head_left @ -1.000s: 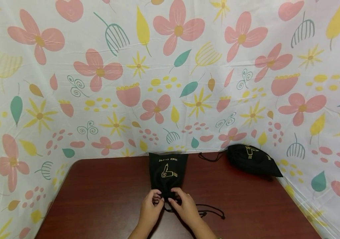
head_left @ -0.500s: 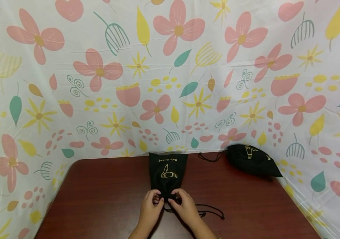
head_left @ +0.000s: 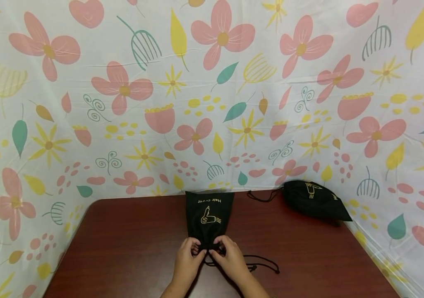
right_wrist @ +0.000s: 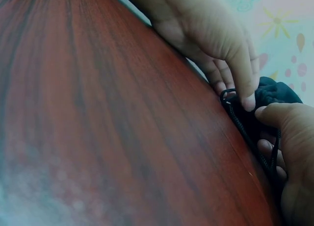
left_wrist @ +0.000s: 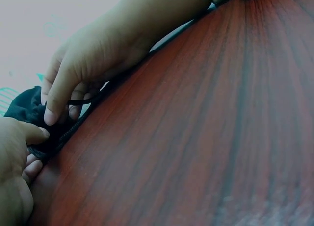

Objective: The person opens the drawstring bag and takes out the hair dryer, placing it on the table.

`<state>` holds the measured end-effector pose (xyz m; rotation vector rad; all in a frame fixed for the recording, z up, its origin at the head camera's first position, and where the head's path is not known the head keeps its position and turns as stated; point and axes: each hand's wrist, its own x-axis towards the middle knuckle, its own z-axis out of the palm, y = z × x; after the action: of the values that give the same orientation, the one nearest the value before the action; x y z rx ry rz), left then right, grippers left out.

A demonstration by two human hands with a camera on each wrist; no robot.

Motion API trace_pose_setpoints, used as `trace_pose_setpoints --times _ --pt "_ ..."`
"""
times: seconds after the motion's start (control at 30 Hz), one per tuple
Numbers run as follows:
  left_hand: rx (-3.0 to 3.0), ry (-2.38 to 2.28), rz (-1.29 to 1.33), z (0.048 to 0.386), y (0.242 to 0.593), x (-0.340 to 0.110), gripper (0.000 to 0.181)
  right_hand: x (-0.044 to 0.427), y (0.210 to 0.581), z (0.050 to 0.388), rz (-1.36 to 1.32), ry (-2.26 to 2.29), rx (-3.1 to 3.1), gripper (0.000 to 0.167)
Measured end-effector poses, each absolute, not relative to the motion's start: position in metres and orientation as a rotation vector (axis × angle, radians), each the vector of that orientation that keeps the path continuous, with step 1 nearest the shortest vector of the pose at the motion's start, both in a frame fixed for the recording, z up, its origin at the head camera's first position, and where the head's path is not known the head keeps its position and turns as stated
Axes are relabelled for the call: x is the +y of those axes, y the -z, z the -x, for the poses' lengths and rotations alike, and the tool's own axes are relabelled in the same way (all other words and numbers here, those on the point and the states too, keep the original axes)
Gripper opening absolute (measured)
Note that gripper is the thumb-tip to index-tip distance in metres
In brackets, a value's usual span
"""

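Observation:
A black drawstring bag (head_left: pixel 210 215) with a gold hair dryer drawing and "Hair Dryer" lettering lies flat at the table's middle, its gathered mouth towards me. My left hand (head_left: pixel 187 260) pinches the left side of that mouth between thumb and fingers. Opposite it, my right hand (head_left: pixel 232 258) pinches the right side, the two thumbs close together. In the right wrist view, the black cord (right_wrist: pixel 236 119) loops out beside the fingers of both hands. More cord (head_left: pixel 265 263) trails over the table to the right of my right hand. Whatever the bag contains is hidden.
A second black drawstring bag (head_left: pixel 314 200), bulging and with a similar gold print, lies at the table's back right corner. Its cord reaches left. The dark red wooden table (head_left: pixel 130 240) meets a flower-patterned cloth (head_left: pixel 197 103) at the back and sides.
Both thumbs have shifted slightly towards me at the bag's mouth. The two hands keep their places, and both bags lie as before.

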<state>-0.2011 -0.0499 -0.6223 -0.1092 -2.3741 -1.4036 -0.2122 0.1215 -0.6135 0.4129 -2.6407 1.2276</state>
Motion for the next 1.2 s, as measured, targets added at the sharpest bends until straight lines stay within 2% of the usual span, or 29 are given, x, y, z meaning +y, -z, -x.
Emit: trace_pose_setpoints --times 0.73,1.2 --pt "-2.351 1.601 0.066 0.2011 0.6191 -0.0528 0.018 0.1232 0.613 0.2117 -0.347 -1.353 -2.633 0.023" --pt "-2.341 1.555 0.0 0.1998 0.6192 -0.0536 0.01 0.1213 0.6135 0.2109 -0.343 -1.305 -2.637 0.025"
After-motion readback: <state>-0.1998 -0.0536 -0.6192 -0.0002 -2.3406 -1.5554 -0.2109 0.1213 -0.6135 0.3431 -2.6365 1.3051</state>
